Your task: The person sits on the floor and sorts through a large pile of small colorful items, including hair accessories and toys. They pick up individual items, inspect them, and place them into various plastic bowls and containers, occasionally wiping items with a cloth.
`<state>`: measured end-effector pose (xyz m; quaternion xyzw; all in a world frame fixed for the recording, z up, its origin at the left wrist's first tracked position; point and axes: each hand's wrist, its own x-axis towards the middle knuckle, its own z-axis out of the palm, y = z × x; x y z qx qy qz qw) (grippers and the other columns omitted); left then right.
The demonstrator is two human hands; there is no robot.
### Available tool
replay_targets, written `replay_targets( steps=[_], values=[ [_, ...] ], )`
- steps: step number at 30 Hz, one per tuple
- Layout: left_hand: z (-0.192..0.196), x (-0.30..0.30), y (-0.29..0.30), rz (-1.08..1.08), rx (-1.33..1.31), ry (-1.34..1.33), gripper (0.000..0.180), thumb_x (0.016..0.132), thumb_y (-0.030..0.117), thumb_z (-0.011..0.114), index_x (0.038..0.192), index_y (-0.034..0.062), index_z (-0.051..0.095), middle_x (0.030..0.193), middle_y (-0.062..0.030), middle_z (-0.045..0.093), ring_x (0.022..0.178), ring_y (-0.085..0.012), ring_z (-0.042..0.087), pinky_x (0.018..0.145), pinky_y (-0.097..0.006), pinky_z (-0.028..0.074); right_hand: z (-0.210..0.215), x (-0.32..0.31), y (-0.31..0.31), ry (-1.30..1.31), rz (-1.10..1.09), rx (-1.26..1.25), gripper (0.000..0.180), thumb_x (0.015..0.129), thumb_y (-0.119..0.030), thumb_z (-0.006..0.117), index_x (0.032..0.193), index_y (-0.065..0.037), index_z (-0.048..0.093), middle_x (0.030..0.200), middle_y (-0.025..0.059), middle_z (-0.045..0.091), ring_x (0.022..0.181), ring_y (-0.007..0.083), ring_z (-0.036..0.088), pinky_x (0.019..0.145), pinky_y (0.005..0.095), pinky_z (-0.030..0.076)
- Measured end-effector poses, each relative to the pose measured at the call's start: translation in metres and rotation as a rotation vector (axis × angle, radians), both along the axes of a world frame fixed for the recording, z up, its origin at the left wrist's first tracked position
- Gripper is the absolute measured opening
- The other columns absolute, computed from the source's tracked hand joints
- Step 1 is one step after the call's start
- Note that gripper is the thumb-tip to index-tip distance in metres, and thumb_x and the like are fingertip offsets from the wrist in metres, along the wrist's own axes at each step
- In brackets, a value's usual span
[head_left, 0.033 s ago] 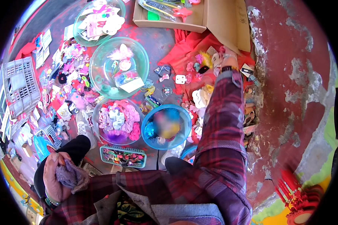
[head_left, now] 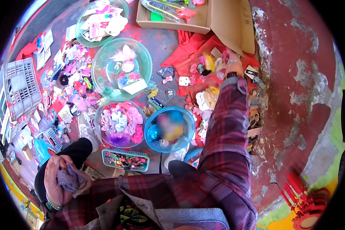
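Note:
My left hand [head_left: 54,179] rests by my bent knee at the lower left, its fingers wrapped round a fuzzy greyish-purple cloth [head_left: 73,180]. My right arm stretches far forward. At its end, my right hand [head_left: 232,57] is over the red cloth [head_left: 178,53], beside small hair accessories and a yellow feathery piece [head_left: 209,62]. Blur and small size hide its fingers, so I cannot tell what they hold. Near that forearm lie a white flower-shaped piece [head_left: 204,100] and a white card with a small item [head_left: 184,81].
Bowls stand in the middle: a green transparent one [head_left: 146,57], one of scrunchies [head_left: 120,122] and a blue one [head_left: 148,142]. A basket of small clips [head_left: 125,160] sits nearer. A cardboard box [head_left: 172,25] is at the back; a grey crate [head_left: 22,90] stands left of heaped accessories.
My right hand and wrist have turned and shifted slightly at the red cloth. My left hand keeps its hold on the fuzzy cloth.

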<state>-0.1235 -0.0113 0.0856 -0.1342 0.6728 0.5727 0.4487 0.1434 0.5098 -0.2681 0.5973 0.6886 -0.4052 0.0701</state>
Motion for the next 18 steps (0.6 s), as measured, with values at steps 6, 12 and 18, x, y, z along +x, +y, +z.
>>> replay_targets(
  steps=[6, 12, 18],
  values=[
    [0.013, 0.004, -0.020, -0.042, 0.027, -0.006, 0.023, 0.089, 0.022, 0.044, 0.074, 0.0041, 0.043, 0.082, -0.0113, 0.049, 0.070, -0.0136, 0.045, 0.067, -0.025, 0.037, 0.003, 0.047, -0.072, 0.130, -0.760, -0.476, 0.016, 0.073, -0.025, 0.065, 0.080, -0.013, 0.057, 0.067, 0.0018, 0.057, 0.056, 0.0135, 0.054, 0.045, 0.0285, 0.042],
    [0.028, 0.016, -0.044, -0.101, 0.170, -0.073, 0.022, 0.089, 0.021, 0.042, 0.076, 0.0038, 0.045, 0.084, -0.0125, 0.050, 0.071, -0.0155, 0.049, 0.066, -0.026, 0.041, 0.054, 0.065, -0.133, 0.381, -0.402, -0.032, 0.013, 0.074, -0.015, 0.065, 0.079, -0.011, 0.054, 0.069, -0.0016, 0.056, 0.064, 0.0089, 0.055, 0.049, 0.0235, 0.044],
    [0.045, 0.029, -0.075, -0.080, 0.248, -0.127, 0.020, 0.088, 0.018, 0.044, 0.076, 0.0018, 0.047, 0.085, -0.0137, 0.053, 0.077, -0.0173, 0.051, 0.074, -0.030, 0.041, 0.147, 0.034, -0.207, 0.695, -0.269, -0.060, 0.017, 0.072, -0.006, 0.067, 0.085, -0.005, 0.056, 0.079, 0.0001, 0.057, 0.070, 0.0086, 0.055, 0.060, 0.0224, 0.047]
  ],
)
